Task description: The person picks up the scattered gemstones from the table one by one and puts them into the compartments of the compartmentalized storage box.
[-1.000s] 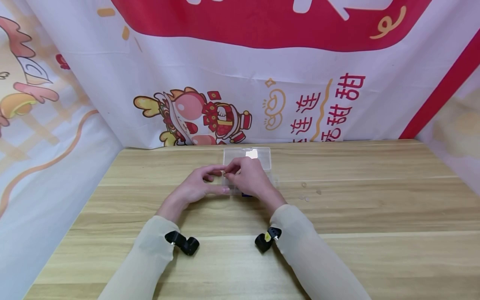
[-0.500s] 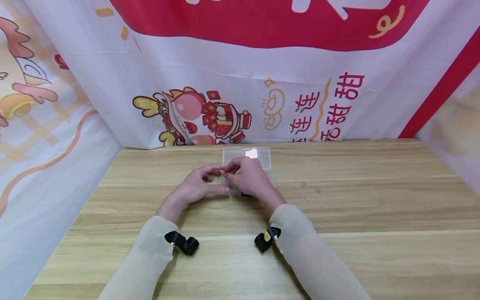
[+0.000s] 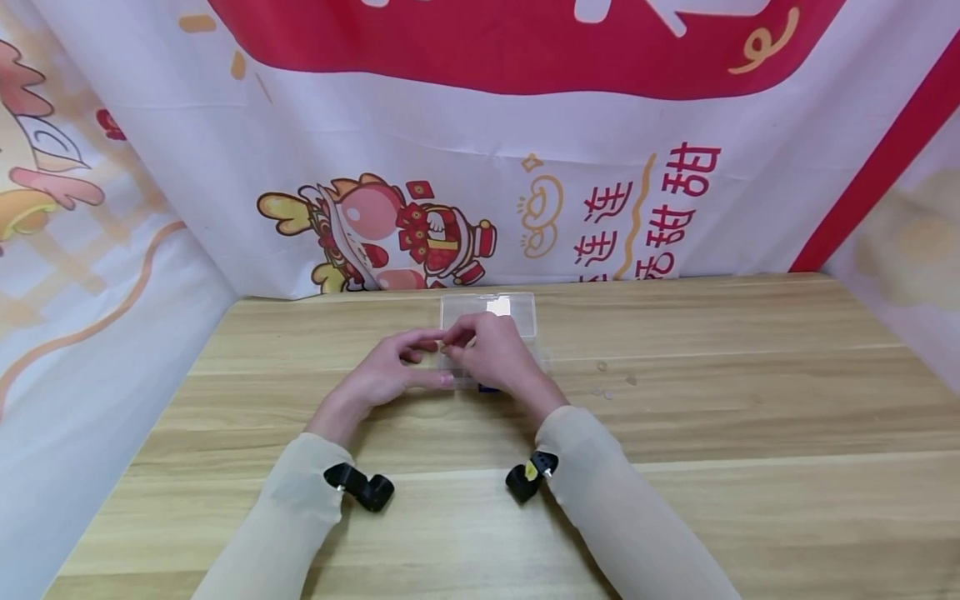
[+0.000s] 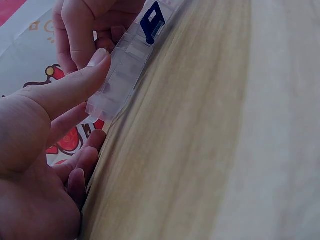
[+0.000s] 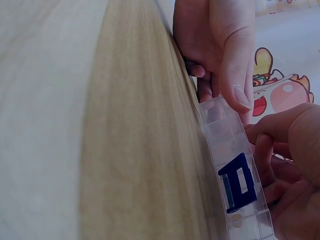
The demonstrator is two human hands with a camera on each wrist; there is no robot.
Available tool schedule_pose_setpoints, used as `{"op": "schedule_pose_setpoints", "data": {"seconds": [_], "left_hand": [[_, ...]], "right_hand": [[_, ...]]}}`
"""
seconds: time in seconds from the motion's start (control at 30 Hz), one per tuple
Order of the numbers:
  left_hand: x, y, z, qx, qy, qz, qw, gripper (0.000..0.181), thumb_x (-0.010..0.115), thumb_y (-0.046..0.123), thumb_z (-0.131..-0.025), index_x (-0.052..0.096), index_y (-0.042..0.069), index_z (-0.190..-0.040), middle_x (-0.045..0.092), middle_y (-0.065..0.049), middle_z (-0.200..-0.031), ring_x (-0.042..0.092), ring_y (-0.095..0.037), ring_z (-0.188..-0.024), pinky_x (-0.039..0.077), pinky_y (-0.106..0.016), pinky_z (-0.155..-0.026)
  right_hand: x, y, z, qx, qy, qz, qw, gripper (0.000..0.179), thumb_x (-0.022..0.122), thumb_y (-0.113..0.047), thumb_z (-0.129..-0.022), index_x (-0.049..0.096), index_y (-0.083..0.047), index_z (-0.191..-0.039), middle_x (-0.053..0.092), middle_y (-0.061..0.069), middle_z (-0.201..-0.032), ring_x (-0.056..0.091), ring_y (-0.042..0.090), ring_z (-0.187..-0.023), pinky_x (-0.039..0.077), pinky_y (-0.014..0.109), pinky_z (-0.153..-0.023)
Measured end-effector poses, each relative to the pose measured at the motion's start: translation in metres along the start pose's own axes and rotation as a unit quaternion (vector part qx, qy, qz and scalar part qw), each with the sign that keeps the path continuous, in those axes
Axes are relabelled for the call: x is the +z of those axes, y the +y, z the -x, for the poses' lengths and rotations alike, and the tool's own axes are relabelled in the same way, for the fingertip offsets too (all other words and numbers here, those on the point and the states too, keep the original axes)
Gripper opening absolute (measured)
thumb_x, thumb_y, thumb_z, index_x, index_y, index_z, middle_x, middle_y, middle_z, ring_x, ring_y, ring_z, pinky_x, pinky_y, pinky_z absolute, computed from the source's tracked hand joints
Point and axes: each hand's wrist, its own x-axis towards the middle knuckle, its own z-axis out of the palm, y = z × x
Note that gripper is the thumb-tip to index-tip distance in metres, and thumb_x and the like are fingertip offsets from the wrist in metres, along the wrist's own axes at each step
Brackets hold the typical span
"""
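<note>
A clear plastic compartment box (image 3: 468, 373) with a dark blue latch (image 5: 239, 182) lies on the table, its transparent lid (image 3: 517, 325) raised at the back. My left hand (image 3: 386, 371) holds the box's left end, thumb at the front edge and index finger reaching toward the back. Over the left compartments, my right hand (image 3: 495, 354) has its thumb and index finger pinched together. A tiny brownish piece (image 3: 444, 349) shows at their tips; its kind is too small to tell. The right hand hides much of the box's inside. In the left wrist view, the left thumb (image 4: 80, 82) touches the box's upper edge.
To the right of the box, several tiny pieces lie on the wooden table (image 3: 712, 500), among them a small ring (image 3: 602, 366) and a clear bit (image 3: 608, 395). A printed cloth (image 3: 420, 125) hangs along the table's back edge.
The head view has shifted slightly, so everything sits a little further left. Both hands keep nearly the same pose at the box.
</note>
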Motion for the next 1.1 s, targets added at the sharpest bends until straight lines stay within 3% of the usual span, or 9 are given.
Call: {"op": "schedule_pose_setpoints", "data": {"seconds": [0.73, 1.1], "left_hand": [[0.001, 0.0, -0.001, 0.0, -0.002, -0.009, 1.0, 0.073, 0.09, 0.036, -0.085, 0.059, 0.031, -0.151, 0.057, -0.006, -0.153, 0.046, -0.033, -0.135, 0.037, -0.056, -0.115], [-0.001, -0.001, 0.0, 0.0, -0.002, -0.016, 0.9999, 0.074, 0.089, 0.038, -0.086, 0.057, 0.029, -0.153, 0.056, -0.008, -0.154, 0.046, -0.034, -0.137, 0.037, -0.058, -0.116]], "right_hand": [[-0.003, 0.002, 0.003, -0.009, -0.021, -0.007, 0.9997, 0.011, 0.074, -0.018, -0.1, 0.081, -0.015, -0.108, 0.079, -0.003, -0.104, 0.067, 0.016, -0.093, 0.056, 0.032, -0.082], [-0.016, -0.001, 0.007, -0.037, 0.007, -0.03, 0.9989, 0.011, 0.076, -0.023, -0.099, 0.084, -0.018, -0.106, 0.08, -0.006, -0.102, 0.065, 0.019, -0.088, 0.052, 0.032, -0.078]]}}
